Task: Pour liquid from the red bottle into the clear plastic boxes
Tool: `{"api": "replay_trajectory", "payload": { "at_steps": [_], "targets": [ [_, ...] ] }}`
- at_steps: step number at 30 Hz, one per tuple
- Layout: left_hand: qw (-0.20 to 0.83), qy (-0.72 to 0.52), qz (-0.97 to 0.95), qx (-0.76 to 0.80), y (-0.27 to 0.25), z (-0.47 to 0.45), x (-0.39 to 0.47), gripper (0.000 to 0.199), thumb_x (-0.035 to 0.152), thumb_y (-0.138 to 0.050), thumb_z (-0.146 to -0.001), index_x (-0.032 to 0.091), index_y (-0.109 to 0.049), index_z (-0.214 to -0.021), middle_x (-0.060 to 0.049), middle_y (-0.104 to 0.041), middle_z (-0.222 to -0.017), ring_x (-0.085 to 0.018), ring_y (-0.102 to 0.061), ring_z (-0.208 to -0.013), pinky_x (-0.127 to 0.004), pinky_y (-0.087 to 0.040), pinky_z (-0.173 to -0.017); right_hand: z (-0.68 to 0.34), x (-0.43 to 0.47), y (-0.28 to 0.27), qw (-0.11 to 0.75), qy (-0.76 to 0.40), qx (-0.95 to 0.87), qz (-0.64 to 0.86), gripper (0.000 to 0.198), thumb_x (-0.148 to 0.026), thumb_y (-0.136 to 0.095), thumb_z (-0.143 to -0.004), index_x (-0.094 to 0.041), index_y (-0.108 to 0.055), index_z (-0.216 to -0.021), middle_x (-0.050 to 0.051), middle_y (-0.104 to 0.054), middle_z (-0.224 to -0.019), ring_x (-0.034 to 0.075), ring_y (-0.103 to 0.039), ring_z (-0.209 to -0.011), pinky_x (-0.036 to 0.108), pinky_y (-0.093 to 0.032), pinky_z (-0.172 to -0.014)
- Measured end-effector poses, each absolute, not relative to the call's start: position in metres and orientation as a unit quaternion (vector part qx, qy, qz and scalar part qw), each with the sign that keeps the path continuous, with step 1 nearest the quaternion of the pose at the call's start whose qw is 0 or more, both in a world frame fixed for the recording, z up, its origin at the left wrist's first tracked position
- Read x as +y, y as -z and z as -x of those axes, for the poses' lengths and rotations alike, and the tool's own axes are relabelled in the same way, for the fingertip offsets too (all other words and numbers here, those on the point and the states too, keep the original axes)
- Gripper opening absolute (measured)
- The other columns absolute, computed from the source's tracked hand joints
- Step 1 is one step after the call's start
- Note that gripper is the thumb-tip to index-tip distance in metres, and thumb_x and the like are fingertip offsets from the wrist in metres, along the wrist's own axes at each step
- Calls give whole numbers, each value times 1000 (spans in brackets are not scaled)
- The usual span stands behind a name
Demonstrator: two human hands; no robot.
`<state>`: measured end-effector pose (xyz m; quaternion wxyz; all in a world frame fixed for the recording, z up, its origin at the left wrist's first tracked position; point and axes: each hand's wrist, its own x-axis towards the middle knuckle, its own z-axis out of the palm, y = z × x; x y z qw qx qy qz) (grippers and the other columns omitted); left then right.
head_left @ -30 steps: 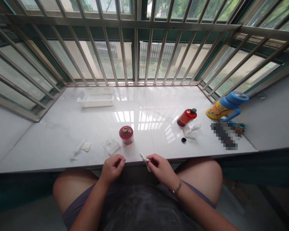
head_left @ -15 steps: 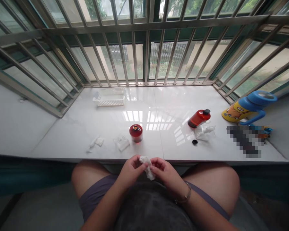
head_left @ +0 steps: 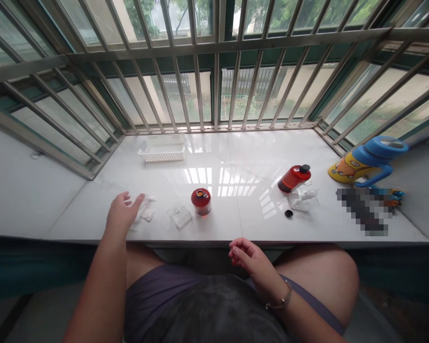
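My left hand (head_left: pixel 124 212) is over the left part of the white ledge, thumb and fingers apart, holding nothing. Just right of it lie crumpled white tissues (head_left: pixel 148 213), partly hidden behind the hand. My right hand (head_left: pixel 246 256) hovers at the ledge's front edge above my lap, its fingers curled in toward the thumb; nothing shows in them. A red bottle without a cap (head_left: pixel 201 202) stands upright between the two hands, its neck open. Beside that bottle is a small clear plastic packet (head_left: pixel 179 216).
A white perforated basket (head_left: pixel 162 148) sits by the window bars. To the right are a red bottle with a black cap (head_left: pixel 294 178), clear plastic wrapping (head_left: pixel 303 197), a small black cap (head_left: pixel 289 214), a blue and yellow flask (head_left: pixel 368 159) and a blurred-out dark object (head_left: pixel 362 209).
My hands have parted. The left one moved left and the white tissue left my fingers; the pile beside it looks larger. My right hand stayed near the front edge, fingers curled.
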<state>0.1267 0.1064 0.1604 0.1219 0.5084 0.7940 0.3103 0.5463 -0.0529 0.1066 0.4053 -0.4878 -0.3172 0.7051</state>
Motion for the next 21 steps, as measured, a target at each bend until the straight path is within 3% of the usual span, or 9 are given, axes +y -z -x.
{"api": "replay_trajectory", "payload": {
  "at_steps": [2,4,11,17,21],
  "targets": [
    [15,-240,-555,796,-150,-118,102,70,63,-59,-89,11,-63,-136,-23,-67,-133,-37,-68,-120,-53,-52,-112,-548,-53,-107,404,-699,-327,492,45,-61,-84,-87,-21,-73,-103,3,-72,-90,16,-62,-79,33,-49,-76],
    [-23,-190,-586,787,-140,-113,93,61,55,-50,-95,10,-67,-132,-24,-70,-129,-38,-66,-124,-52,-50,-114,-550,-53,-107,406,-691,-332,497,46,-62,-84,-86,-21,-73,-103,3,-72,-89,16,-61,-78,33,-49,-76],
    [26,-57,-554,831,-109,-87,68,58,57,-51,-92,11,-75,-118,-24,-75,-114,-42,-70,-115,-51,-55,-102,-554,-56,-100,390,-682,-348,511,47,-64,-81,-88,-21,-72,-103,3,-72,-89,16,-60,-77,33,-47,-76],
    [50,-93,-555,825,-113,-90,62,53,58,-52,-91,15,-73,-114,-23,-75,-117,-39,-71,-113,-47,-55,-100,-553,-56,-98,381,-682,-355,513,48,-65,-80,-88,-21,-72,-103,3,-72,-89,17,-60,-77,33,-48,-76],
    [59,-185,-535,822,-134,-106,52,49,61,-57,-93,21,-68,-119,-15,-77,-120,-36,-73,-108,-48,-57,-98,-552,-55,-100,383,-680,-357,513,48,-66,-80,-87,-21,-72,-102,4,-72,-88,18,-60,-76,34,-48,-76]
  ]
}}
